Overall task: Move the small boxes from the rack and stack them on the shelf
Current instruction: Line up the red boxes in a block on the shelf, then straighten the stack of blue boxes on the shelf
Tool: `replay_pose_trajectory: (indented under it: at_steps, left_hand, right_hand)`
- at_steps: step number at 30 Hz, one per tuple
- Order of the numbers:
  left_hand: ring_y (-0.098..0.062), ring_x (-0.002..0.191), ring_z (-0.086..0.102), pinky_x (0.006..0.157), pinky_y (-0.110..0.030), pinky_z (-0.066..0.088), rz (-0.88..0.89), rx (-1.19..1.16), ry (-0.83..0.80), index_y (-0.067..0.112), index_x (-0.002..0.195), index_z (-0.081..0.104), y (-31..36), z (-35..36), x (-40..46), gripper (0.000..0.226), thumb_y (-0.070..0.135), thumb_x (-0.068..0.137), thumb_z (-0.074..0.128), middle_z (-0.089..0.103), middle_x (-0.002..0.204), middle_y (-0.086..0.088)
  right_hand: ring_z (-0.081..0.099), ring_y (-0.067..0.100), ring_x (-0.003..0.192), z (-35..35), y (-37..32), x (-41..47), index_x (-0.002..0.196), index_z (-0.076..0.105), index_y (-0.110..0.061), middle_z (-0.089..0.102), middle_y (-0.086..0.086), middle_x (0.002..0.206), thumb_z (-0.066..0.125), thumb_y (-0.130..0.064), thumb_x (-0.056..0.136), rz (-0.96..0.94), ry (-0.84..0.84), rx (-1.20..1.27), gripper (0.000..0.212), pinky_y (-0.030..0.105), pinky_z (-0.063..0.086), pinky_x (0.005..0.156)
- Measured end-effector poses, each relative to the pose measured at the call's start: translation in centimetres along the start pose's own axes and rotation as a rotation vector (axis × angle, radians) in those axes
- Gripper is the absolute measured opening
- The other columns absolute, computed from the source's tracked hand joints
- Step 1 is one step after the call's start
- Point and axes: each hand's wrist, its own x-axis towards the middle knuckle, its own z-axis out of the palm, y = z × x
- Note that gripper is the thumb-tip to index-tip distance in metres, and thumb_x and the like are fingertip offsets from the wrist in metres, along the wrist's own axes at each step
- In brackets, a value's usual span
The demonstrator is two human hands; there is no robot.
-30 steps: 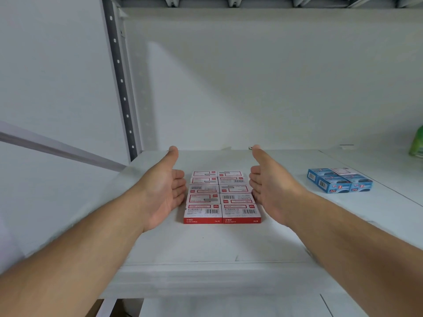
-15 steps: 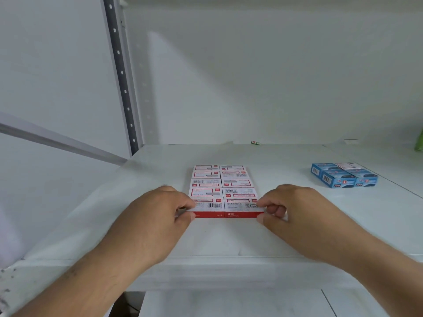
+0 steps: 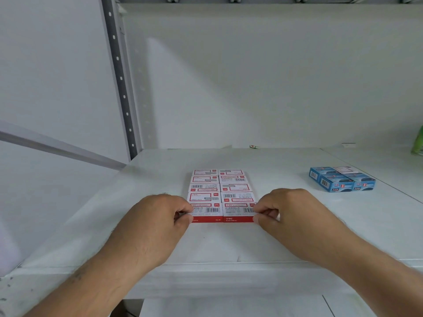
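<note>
left hand (image 3: 158, 221) and right hand (image 3: 289, 213) pinch opposite front corners of the red-and-white boxes (image 3: 222, 196), fingers curled, on the white shelf (image 3: 297, 236); blue boxes (image 3: 342, 178) sit well apart.

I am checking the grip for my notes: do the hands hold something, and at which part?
Yes. The left hand pinches the near left corner of the red and white boxes, and the right hand pinches the near right corner. The boxes lie on the shelf.

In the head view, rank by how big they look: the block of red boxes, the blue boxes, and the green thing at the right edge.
1. Red boxes, largest.
2. Blue boxes.
3. Green thing, smallest as seen, but the frame edge cuts it off and it sits farther back, so its rank is unsure.
</note>
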Motion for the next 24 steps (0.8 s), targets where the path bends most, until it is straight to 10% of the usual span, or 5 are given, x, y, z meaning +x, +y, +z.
replay_pose_trajectory:
  at_steps: [15,19,24]
  left_hand:
    - [0.002,0.088,0.061,0.074,-0.013,0.049,-0.003,-0.057,-0.039,0.037,0.113,0.067,0.1,-0.2,0.3,0.023,0.036,0.090,0.062,0.065,0.098,0.024]
    - [0.001,0.139,0.021,0.111,-0.020,0.022,0.133,0.081,-0.008,0.047,0.147,0.021,1.4,-1.2,-0.9,0.065,0.059,0.089,0.048,0.021,0.152,0.030]
    - [0.004,0.143,-0.004,0.116,-0.022,0.008,0.272,0.113,-0.033,0.048,0.148,0.002,5.1,-0.5,-2.0,0.070,0.069,0.088,0.029,-0.010,0.154,0.032]
  right_hand:
    - [0.060,0.007,0.085,-0.1,0.2,0.2,0.102,0.073,-0.026,0.067,-0.012,0.096,0.059,-0.036,0.094,0.005,-0.008,0.014,0.019,0.023,0.051,0.074]
    - [0.049,0.005,0.117,-1.6,0.3,-1.6,0.124,0.059,-0.038,0.062,-0.019,0.122,0.052,-0.056,0.093,-0.010,0.028,-0.073,0.037,0.026,0.046,0.095]
    - [0.001,-0.003,0.150,-2.7,1.5,-3.9,0.154,0.024,-0.041,0.013,-0.025,0.163,0.035,-0.070,0.093,0.039,0.010,-0.182,0.068,0.018,0.009,0.116]
